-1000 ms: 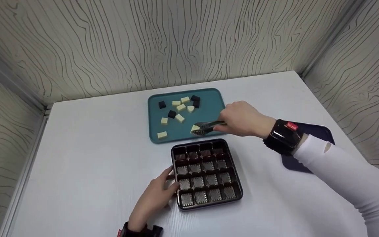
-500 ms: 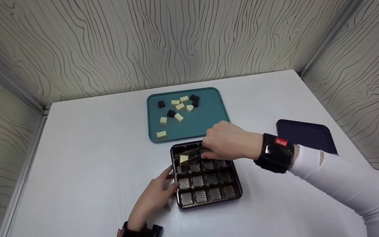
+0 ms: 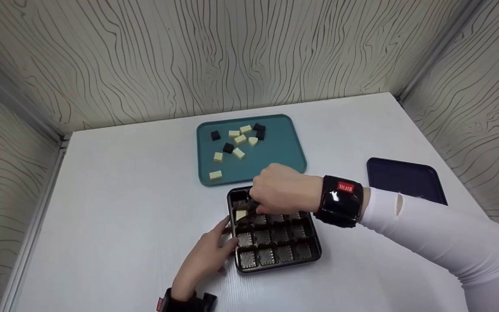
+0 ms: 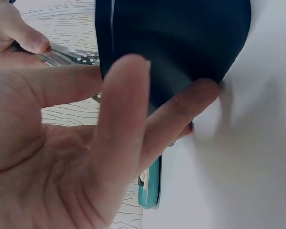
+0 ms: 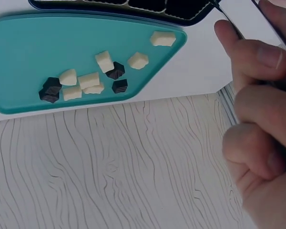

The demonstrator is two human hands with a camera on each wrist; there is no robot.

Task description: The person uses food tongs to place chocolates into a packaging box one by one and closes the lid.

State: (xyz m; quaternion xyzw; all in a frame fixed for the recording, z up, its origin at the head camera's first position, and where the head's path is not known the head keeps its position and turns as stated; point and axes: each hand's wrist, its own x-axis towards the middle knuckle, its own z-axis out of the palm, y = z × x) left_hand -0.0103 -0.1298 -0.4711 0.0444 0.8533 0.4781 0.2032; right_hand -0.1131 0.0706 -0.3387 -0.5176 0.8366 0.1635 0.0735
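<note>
My left hand (image 3: pixel 206 255) lies along the left side of a dark box with square compartments (image 3: pixel 267 256). Its fingers are mostly straight and touch the box's outer wall (image 4: pixel 181 43). Over the box's far half, my right hand (image 3: pixel 282 190) grips tongs with perforated tips (image 4: pixel 83 58). At these tips a cream-coloured block (image 3: pixel 241 215) shows at the leftmost compartment of the second row from the back. The right hand covers part of the back rows. In the right wrist view, curled fingers hold the tongs' two dark arms (image 5: pixel 271 24).
Behind the box, a teal tray (image 3: pixel 271 158) bears several cream blocks (image 3: pixel 215 175) and several dark brown ones (image 3: pixel 228 148). A dark blue tray (image 3: pixel 405 177) lies at the right, partly behind the sleeve (image 3: pixel 431 234). Wood-patterned panels (image 3: pixel 232 56) enclose the table.
The right hand has moved the tongs with a cream block from the teal tray to the box's left side and lowered them there. The left hand has stayed at the box.
</note>
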